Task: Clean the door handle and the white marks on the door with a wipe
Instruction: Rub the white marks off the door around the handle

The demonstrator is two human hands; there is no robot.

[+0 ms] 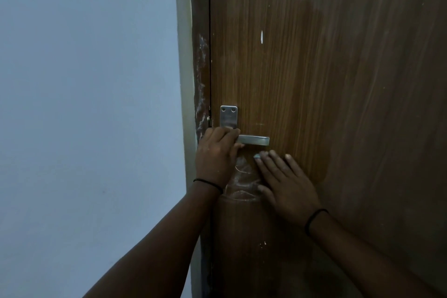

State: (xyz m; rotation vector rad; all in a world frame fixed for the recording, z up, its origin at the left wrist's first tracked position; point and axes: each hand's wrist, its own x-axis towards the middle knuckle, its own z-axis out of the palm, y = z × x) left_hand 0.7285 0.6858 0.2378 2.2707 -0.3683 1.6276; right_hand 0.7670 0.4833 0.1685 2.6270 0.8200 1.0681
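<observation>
The left hand (217, 152) covers the inner end of the door handle (254, 140) and the lower part of its metal plate (228, 117). Only a pale corner of the wipe (257, 156) peeks out past the fingertips of the right hand (287, 186); the rest lies hidden under the palm. Both forearms run out at the bottom edge. The door (338, 80) is cut off at the top, right and bottom.

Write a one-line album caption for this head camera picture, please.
Left hand grips the metal door handle while the right hand presses a wipe flat against the smeared wooden door.
</observation>
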